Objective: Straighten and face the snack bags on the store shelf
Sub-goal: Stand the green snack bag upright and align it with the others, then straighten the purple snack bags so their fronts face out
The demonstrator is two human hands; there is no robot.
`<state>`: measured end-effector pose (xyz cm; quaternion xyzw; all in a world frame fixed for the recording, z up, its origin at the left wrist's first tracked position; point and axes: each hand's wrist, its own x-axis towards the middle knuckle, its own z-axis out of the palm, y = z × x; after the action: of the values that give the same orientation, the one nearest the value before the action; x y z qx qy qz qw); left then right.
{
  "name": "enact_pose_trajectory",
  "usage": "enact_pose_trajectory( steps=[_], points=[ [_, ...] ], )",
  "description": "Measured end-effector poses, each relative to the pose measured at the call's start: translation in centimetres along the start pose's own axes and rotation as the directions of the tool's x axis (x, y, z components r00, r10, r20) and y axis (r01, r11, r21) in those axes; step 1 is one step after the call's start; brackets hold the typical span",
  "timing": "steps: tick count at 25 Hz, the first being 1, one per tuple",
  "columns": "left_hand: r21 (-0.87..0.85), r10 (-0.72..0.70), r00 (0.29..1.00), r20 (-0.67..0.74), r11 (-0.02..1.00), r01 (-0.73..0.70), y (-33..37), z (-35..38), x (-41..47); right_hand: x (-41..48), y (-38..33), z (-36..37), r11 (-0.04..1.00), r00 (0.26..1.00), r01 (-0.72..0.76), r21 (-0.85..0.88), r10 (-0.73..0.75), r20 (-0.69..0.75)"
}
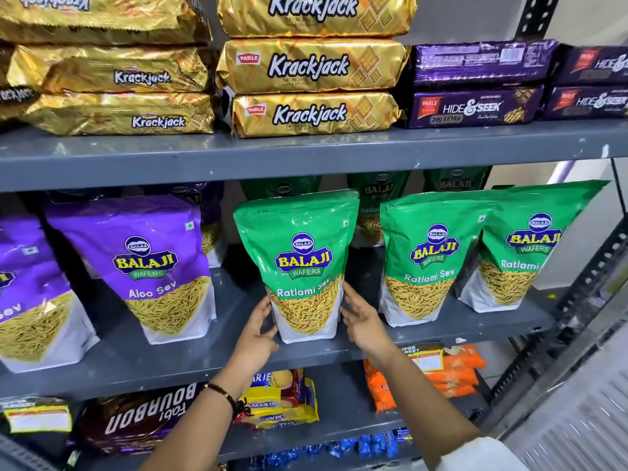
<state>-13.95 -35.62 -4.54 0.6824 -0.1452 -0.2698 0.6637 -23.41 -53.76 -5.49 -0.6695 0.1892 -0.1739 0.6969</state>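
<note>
A green Balaji Ratlami Sev bag (299, 266) stands upright at the front middle of the grey middle shelf (210, 362), label facing me. My left hand (258, 331) cups its lower left edge, thumb in front. My right hand (362, 317) holds its lower right edge with fingers spread. Two more green Ratlami Sev bags (428, 256) (523, 246) stand to the right, leaning slightly right. Purple Aloo Sev bags (146, 263) (30, 294) stand to the left, tilted. More bags stand behind in a back row, partly hidden.
The upper shelf holds stacked gold Krackjack packs (312, 66) and purple Hide & Seek packs (475, 107). Below lie Bourbon (146, 419), Marie (285, 399) and orange biscuit packs (448, 372). A perforated steel upright (577, 314) bounds the right side.
</note>
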Motion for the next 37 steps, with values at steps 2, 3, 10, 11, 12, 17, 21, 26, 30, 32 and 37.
enact_pose_trajectory(
  steps=[2, 3, 10, 11, 12, 17, 21, 26, 30, 32, 37],
  points=[
    [-0.015, 0.012, 1.000, -0.003, 1.000, -0.012, -0.1, -0.1, 0.0, 0.0, 0.0, 0.0, 1.000, 1.000, -0.004, 0.007, 0.004, 0.004],
    [-0.015, 0.017, 1.000, -0.005, 1.000, -0.017, -0.2, -0.1, 0.0, -0.1, -0.1, 0.1, 1.000, 1.000, -0.005, 0.013, 0.005, 0.003],
    [-0.037, 0.008, 1.000, -0.026, 0.999, -0.009, -0.1, 0.1, 0.0, 0.0, 0.1, 0.0, 1.000, 1.000, 0.004, 0.009, -0.004, -0.018],
    [-0.037, 0.011, 0.999, -0.032, 0.999, -0.012, -0.2, 0.0, 0.1, 0.1, 0.2, 0.0, 1.000, 1.000, 0.003, 0.001, -0.003, -0.021],
    [-0.035, 0.018, 0.999, -0.037, 0.999, -0.020, -0.3, -0.1, 0.2, 0.2, 0.3, 0.0, 1.000, 1.000, 0.007, 0.001, -0.007, -0.016],
    [-0.026, 0.022, 0.999, -0.027, 0.999, -0.023, -0.5, 0.0, 0.3, 0.3, 0.5, -0.3, 0.999, 1.000, -0.004, -0.034, 0.004, -0.017],
    [0.039, 0.076, 0.996, -0.038, 0.996, -0.075, -0.3, -0.7, 0.3, -1.1, -0.2, 1.3, 0.993, 0.959, 0.082, 0.086, -0.055, -0.280],
    [0.111, 0.209, 0.927, -0.312, 0.977, -0.183, 0.4, -4.3, -0.3, -3.7, -1.2, 6.6, 0.956, 0.848, 0.257, -0.138, -0.292, -0.443],
    [0.046, 0.265, 0.822, -0.504, 0.959, -0.281, 0.6, -9.1, -1.2, -4.2, -2.6, 12.1, 0.917, 0.927, 0.329, -0.225, -0.359, -0.105],
    [-0.038, 0.235, 0.774, -0.588, 0.948, -0.317, 0.6, -11.9, -2.1, -3.0, -2.8, 14.1, 0.942, 0.959, 0.284, -0.176, -0.281, 0.047],
    [-0.129, 0.137, 0.776, -0.616, 0.954, -0.271, 2.9, -16.9, -3.5, 0.7, -3.1, 17.1, 0.996, 0.962, -0.090, -0.009, 0.090, 0.256]
  ],
)
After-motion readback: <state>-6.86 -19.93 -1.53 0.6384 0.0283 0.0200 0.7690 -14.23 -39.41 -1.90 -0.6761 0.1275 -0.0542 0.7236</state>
